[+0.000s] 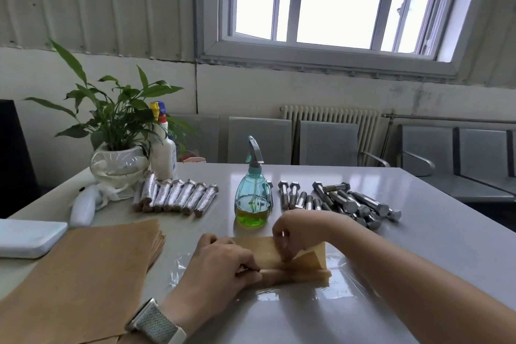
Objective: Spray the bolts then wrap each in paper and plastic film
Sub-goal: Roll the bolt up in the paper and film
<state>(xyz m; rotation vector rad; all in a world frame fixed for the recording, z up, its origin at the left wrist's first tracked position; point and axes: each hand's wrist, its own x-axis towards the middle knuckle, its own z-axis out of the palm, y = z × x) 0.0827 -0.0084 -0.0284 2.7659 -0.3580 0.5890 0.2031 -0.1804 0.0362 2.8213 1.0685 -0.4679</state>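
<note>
Both hands pinch a brown paper (282, 257) on clear film (343, 279) at the grey tabletop's (418, 246) near edge: the left hand (220, 265) grips its rolled end, the right hand (290, 234) lifts the flap. Beyond stand a paper stack (92, 274), a spray bottle (253, 198), wrapped bolts (178, 196) left of it, bare bolts (343, 201) right. Farther off are a plant (120, 131), chairs (329, 142), a radiator (332, 116) and a window (335, 3).

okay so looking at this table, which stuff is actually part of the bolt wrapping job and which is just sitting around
Part of the job:
bare bolts
wrapped bolts
green spray bottle
paper sheet being rolled by left hand and right hand
plastic film under it
paper stack

Just lying about:
potted plant
white spray bottle
white pad
</note>
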